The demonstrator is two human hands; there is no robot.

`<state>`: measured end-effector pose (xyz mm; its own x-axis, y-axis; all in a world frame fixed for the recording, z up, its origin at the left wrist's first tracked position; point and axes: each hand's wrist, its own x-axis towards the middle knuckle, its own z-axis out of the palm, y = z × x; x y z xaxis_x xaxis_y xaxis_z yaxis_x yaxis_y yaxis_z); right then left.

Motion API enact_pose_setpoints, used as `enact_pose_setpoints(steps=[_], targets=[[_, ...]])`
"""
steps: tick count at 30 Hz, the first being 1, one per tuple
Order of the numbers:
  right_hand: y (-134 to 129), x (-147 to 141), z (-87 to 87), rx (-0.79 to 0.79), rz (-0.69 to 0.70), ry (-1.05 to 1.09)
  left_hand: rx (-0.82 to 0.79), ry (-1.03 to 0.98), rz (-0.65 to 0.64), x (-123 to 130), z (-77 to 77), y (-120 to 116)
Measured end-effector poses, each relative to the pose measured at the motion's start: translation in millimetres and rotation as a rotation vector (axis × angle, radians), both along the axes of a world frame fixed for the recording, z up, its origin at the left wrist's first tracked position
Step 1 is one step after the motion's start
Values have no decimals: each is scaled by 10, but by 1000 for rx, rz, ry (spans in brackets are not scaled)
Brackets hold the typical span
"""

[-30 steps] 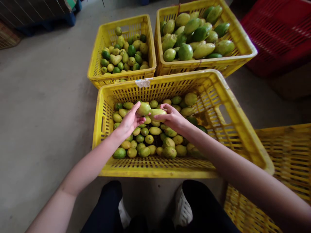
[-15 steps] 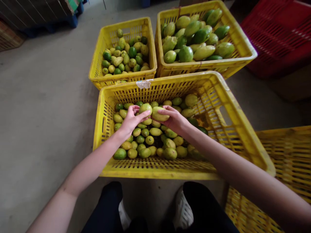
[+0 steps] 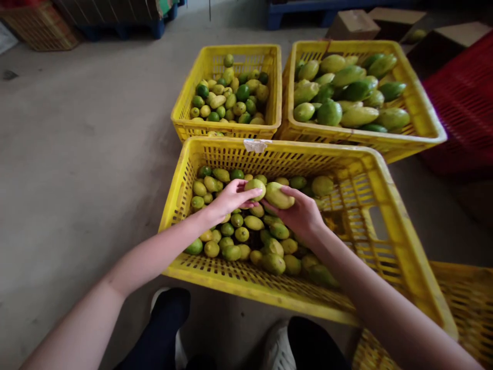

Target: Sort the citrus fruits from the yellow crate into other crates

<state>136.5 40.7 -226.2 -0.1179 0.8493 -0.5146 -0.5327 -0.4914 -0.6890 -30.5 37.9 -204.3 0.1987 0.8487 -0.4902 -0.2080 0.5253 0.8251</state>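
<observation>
Above the near yellow crate point(image 3: 269, 303), my left hand point(image 3: 234, 198) is closed around a round yellow-green fruit point(image 3: 255, 190). My right hand point(image 3: 302, 208) grips a longer yellow-green fruit point(image 3: 278, 196). The two fruits are side by side, nearly touching. Beneath my hands, several green and yellow fruits point(image 3: 273, 263) lie in the crate, mostly in its left and middle part; my hands and forearms hide some of them.
Behind stand a smaller yellow crate point(image 3: 227, 126) of small fruits and another yellow crate point(image 3: 370, 134) of larger green fruits. A red crate point(image 3: 462, 103) is at the right, cardboard boxes point(image 3: 354, 25) behind. Another yellow crate point(image 3: 466, 303) sits at the lower right.
The view has shifted, so the crates appear lower and further right, and more boxes show at the back. Both hands still hold the same fruits.
</observation>
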Motion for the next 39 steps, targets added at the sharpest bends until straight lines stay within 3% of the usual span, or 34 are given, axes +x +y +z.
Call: enact_pose_setpoints(steps=[6,9,13,24,31,35,39], targets=[[9,3,-44,-72,129,-78,-42,4,-136,14,-119,-64],[10,-1,-89,-80,115,-173,-105,-60,-210,23,-146,-103],[29,1,-80,-112,81,-196,-93,-46,-178,15,-139,-106],[26,55,1,-7,207,-78,-52,-9,-105,-66,-239,-71],[20,36,30,-34,114,-84,-106,33,-211,-59,-182,-74],[8,28,100,13,67,-30,-120,37,-159,-53,-152,-67],[-11,22,137,-49,-23,-6,-150,6,-151,-80,-144,-40]])
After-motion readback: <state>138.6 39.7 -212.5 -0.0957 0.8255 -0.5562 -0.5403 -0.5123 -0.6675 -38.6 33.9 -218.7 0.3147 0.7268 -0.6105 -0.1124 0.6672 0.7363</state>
